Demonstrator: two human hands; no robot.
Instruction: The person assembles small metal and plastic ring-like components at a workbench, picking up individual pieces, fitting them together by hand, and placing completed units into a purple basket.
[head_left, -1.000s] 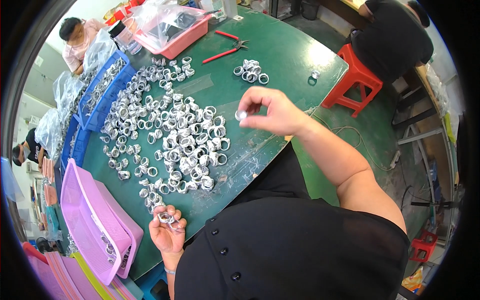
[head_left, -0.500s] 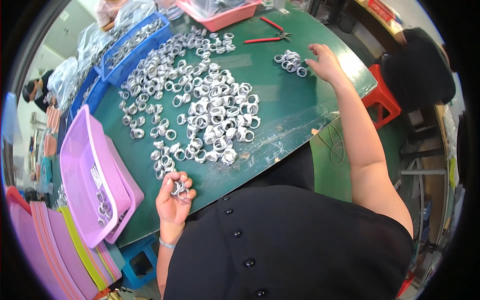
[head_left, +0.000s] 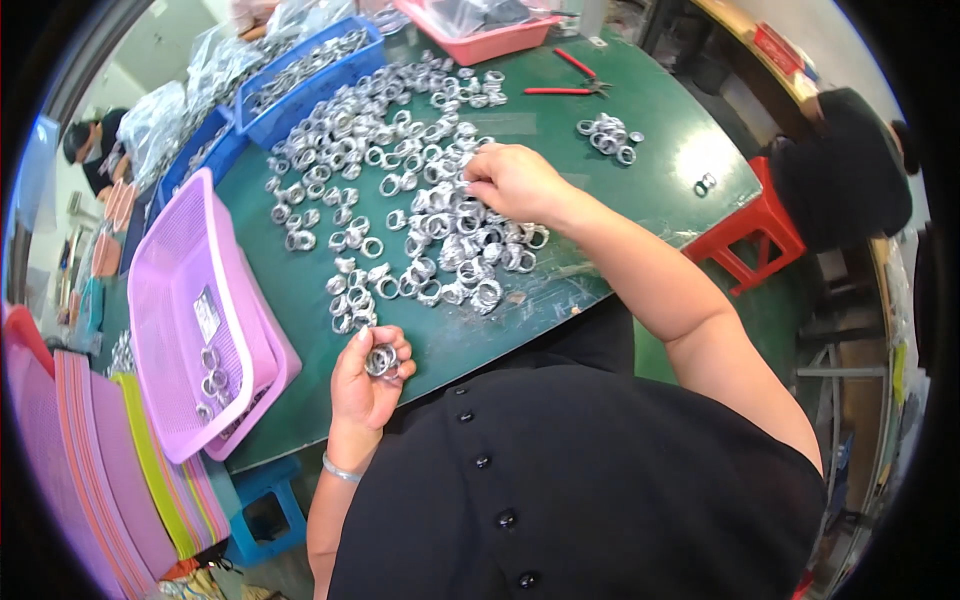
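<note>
With only a few rings in the pink perforated plastic basket [head_left: 190, 330] at left and the heap of small silver metal rings [head_left: 420, 200] mostly unsorted at centre, the left hand [head_left: 365, 385] clasped several rings while the right hand [head_left: 515, 180], earlier at the far cluster, pinched into the heap.

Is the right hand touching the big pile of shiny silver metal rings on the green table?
Touching. The head view shows the right hand with its fingertips down in the pile of shiny silver metal rings on the green table, no gap.
</note>
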